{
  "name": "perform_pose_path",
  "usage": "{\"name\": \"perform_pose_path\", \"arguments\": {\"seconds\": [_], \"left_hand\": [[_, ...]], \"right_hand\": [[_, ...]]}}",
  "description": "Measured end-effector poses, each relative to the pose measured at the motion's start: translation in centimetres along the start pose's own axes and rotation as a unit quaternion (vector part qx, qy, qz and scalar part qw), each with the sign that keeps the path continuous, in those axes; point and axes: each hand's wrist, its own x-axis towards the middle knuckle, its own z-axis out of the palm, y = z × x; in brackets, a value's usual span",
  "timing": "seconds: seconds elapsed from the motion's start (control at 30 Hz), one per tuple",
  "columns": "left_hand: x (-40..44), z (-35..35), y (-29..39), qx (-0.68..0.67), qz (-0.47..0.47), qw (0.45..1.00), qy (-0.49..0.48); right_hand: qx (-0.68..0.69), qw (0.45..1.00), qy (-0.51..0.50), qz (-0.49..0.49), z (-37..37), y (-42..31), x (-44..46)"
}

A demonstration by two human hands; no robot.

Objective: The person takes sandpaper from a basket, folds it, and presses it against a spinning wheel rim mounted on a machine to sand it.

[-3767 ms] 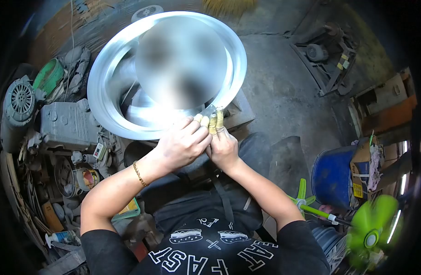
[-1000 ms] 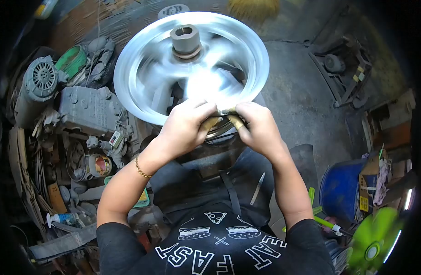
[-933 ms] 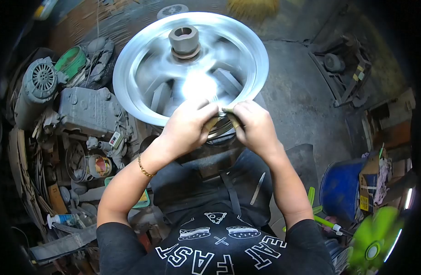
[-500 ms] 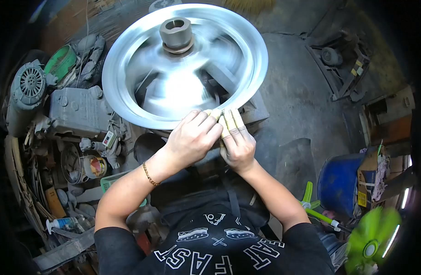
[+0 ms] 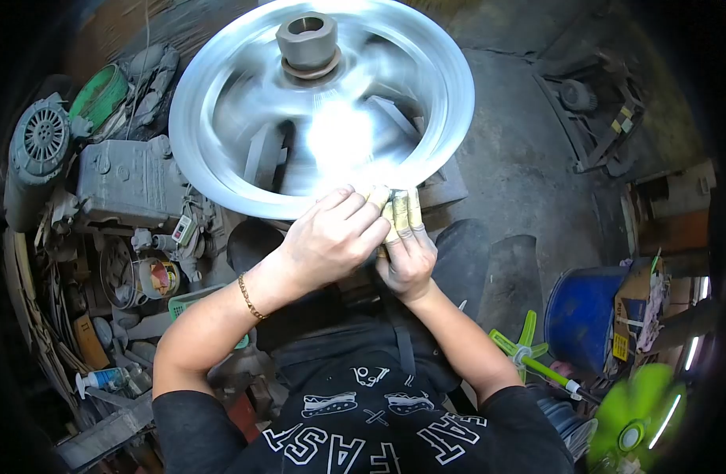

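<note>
A shiny metal wheel [image 5: 195, 162], blurred as if spinning, lies tilted in front of me, with a large hex nut [image 5: 307, 49] and a washer at its hub. At the wheel's near edge, my left hand [image 5: 331, 237] is closed, its fingertips pinched together. Right beside it is my right hand [image 5: 410, 254], with yellowish wraps on several fingers, which are pressed together and curled toward the rim. The fingertips of both hands meet at the rim. Whatever they pinch between them is too hidden to make out. A gold bracelet [image 5: 251, 299] circles my left wrist.
On the left stand a dusty motor [image 5: 43, 138], a grey metal box [image 5: 130, 182], a green basin [image 5: 100, 96] and piled scrap. To the right are a blue barrel [image 5: 584, 316], a green fan [image 5: 633, 419] and a metal frame with a motor [image 5: 577, 96].
The wheel appears slightly larger and higher in view, still blurred. Both hands stay together at its near edge, with the right fingers slightly shifted. The bright glare has moved right.
</note>
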Motion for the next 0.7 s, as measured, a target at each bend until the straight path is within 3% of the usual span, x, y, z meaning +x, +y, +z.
{"name": "perform_pose_path", "arguments": {"seconds": [0.7], "left_hand": [[1.4,0.2,-0.1,0.001,0.028,0.999,-0.033]], "right_hand": [[0.001,0.996,0.081,0.035,-0.1,-0.5,0.9]]}}
